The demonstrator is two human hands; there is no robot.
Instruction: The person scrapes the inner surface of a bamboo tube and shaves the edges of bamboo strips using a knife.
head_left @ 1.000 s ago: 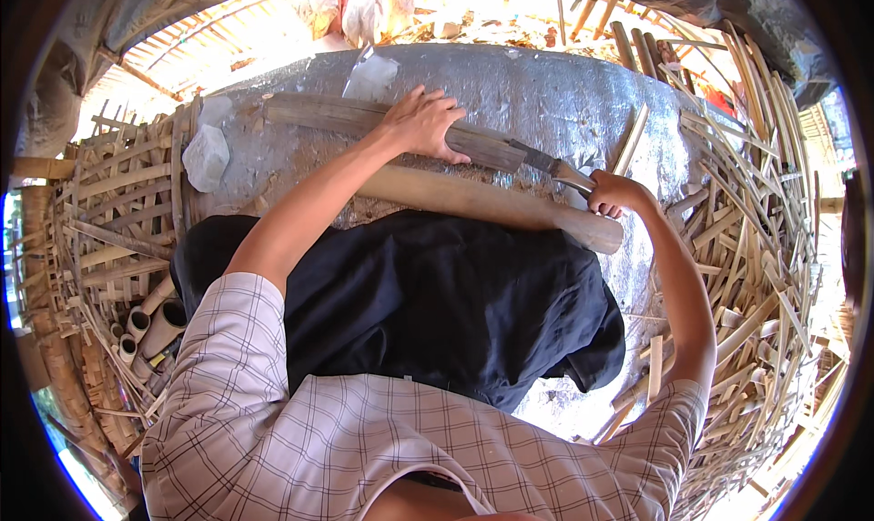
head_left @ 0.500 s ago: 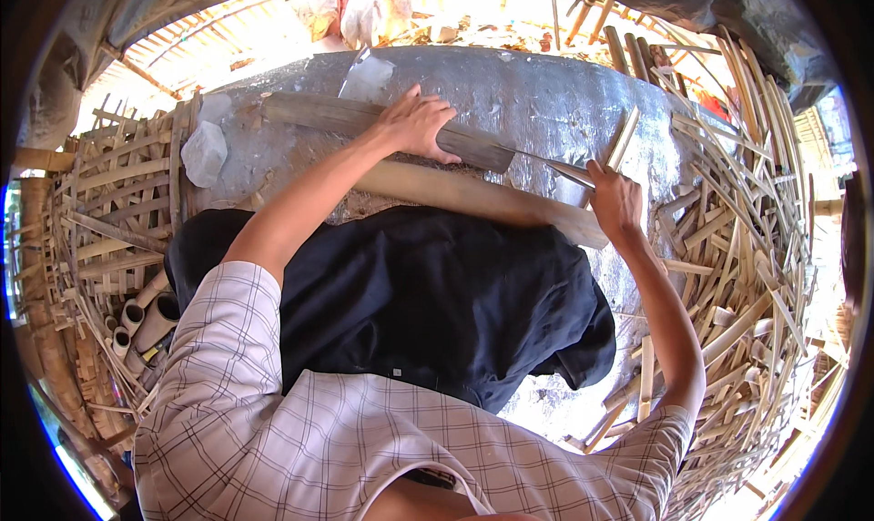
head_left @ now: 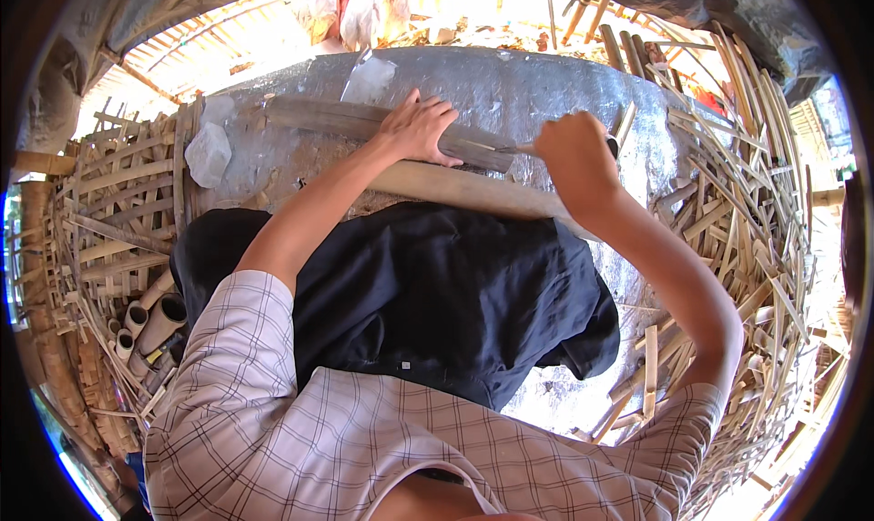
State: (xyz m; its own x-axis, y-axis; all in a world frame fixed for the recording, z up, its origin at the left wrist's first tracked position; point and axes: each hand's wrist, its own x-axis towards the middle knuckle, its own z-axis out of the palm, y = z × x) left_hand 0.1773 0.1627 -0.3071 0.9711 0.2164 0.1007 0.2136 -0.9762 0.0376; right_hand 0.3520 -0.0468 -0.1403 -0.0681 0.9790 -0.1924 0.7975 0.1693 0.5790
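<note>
Fingers are showing on both hands, spread on the left one and curled on the right. Far left of the left fingers, a bamboo lattice (head_left: 127, 177) is standing, and cut bamboo tubes (head_left: 164, 319) are lying below it. Between lattice and fingers, a whitish lump (head_left: 208, 155) is sitting on a grey sheet (head_left: 519, 88). A brown bamboo slat (head_left: 341, 118) is running beneath the left hand (head_left: 419, 131), whose fingers are resting on it, held apart, with the thumb pointing right. Just below these fingers, a rounded bamboo pole (head_left: 469, 188) is lying beside the slat, with black cloth (head_left: 437, 284) spreading below that. Past the slat's right end, the right hand (head_left: 578, 161) is clamping its fingers around a knife (head_left: 526, 148); its thin blade is reaching left to that end. Right of these fingers, bamboo strips (head_left: 728, 216) are lying heaped.
</note>
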